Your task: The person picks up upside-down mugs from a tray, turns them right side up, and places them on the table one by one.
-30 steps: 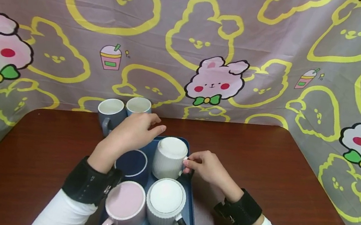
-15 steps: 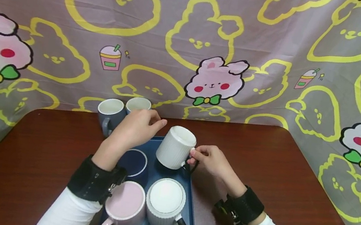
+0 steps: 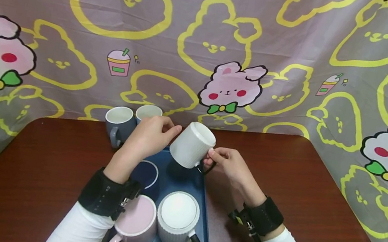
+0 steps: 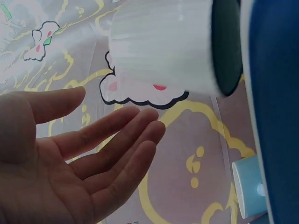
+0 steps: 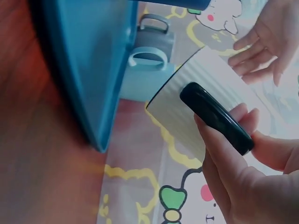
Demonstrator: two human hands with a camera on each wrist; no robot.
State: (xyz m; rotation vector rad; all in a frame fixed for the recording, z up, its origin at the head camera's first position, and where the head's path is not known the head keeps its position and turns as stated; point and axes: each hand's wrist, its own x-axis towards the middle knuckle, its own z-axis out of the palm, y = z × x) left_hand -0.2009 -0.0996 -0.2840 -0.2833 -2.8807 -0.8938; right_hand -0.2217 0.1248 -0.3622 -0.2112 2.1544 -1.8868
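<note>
A white ribbed mug [image 3: 191, 146] hangs tilted, base up, above the far end of the blue tray [image 3: 184, 181]. My right hand [image 3: 234, 167] grips its black handle [image 5: 215, 116], thumb on one side and fingers on the other. Fingers relaxed, my left hand [image 3: 150, 135] is held just left of the mug; a gap separates them in the left wrist view. Still on the tray are a navy mug [image 3: 146, 175], partly behind the left wrist, a pink mug [image 3: 136, 217] and a second white ribbed mug [image 3: 178, 220] with a black handle.
Behind my left hand, a grey mug [image 3: 120, 126] and a light blue mug [image 3: 149, 112] stand upright near the table's back edge. A patterned cloth [image 3: 287, 38] hangs behind and beside the brown table [image 3: 298, 205].
My right hand has lifted the white ribbed mug off the tray, moving it up and away from me and tilting it. My left hand has shifted only slightly.
</note>
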